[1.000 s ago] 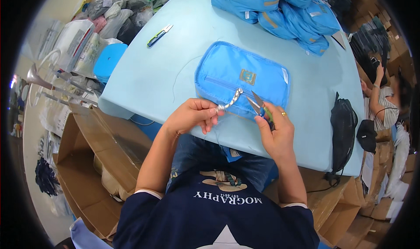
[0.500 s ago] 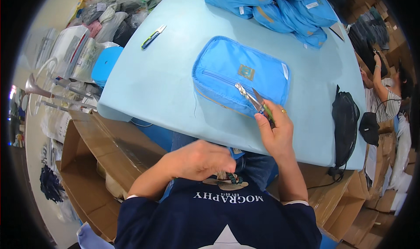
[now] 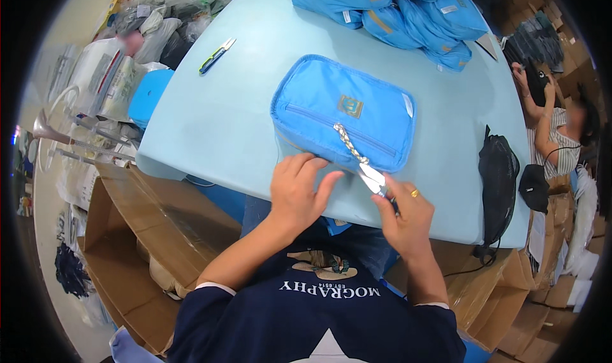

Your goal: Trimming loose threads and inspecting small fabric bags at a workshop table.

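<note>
A light-blue zippered pouch [image 3: 312,85] lies on the table in front of me, with a small square patch on its top. From its zipper hangs a braided cord pull [image 3: 346,141]. My right hand [image 3: 408,217] is closed around a pair of thread snips [image 3: 371,177], blades pointing at the lower end of the pull. The handles are mostly hidden by my fingers. My left hand [image 3: 298,192] is at the pouch's near side, fingertips against or very close to it, thumb spread from the fingers, nothing visible in it.
Several more blue pouches [image 3: 395,18] are heaped at the far right of the table [image 3: 210,120]. A second pair of snips [image 3: 217,57] lies at the far left. A black mesh bag [image 3: 498,187] rests at the right edge. Cardboard boxes [image 3: 137,235] flank me. A co-worker [image 3: 558,130] is at right.
My left hand has moved up from near my chest to the pouch's near side, and its fingers have opened. The snips have turned and shifted slightly nearer me, uncovering the braided pull.
</note>
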Demonstrator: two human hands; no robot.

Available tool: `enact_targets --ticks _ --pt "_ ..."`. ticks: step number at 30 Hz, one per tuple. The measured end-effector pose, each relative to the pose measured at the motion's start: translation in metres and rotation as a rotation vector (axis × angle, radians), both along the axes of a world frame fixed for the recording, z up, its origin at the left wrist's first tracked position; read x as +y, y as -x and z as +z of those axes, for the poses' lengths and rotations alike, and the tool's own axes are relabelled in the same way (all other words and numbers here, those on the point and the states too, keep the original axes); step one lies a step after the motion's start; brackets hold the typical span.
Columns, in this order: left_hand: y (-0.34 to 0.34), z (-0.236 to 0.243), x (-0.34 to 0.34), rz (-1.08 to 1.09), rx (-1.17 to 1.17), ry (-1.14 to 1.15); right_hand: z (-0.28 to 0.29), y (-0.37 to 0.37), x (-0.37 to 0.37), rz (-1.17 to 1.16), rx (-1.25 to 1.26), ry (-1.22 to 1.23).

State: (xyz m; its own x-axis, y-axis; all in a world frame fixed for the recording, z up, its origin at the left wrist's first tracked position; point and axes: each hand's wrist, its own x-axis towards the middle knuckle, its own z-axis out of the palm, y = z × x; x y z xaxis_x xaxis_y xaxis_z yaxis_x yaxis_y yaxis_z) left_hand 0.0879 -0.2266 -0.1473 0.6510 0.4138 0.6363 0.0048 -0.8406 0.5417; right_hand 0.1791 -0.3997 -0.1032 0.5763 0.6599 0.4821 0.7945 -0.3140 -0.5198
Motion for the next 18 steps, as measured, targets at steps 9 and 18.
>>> enact_targets --ticks 9,18 --pt "-0.015 -0.009 0.001 -0.226 -0.012 0.606 -0.023 0.006 0.001 -0.097 0.018 -0.009" --pt "-0.001 -0.012 -0.002 -0.382 0.036 1.147 -0.044 0.004 0.017 -0.119 -0.208 0.020"
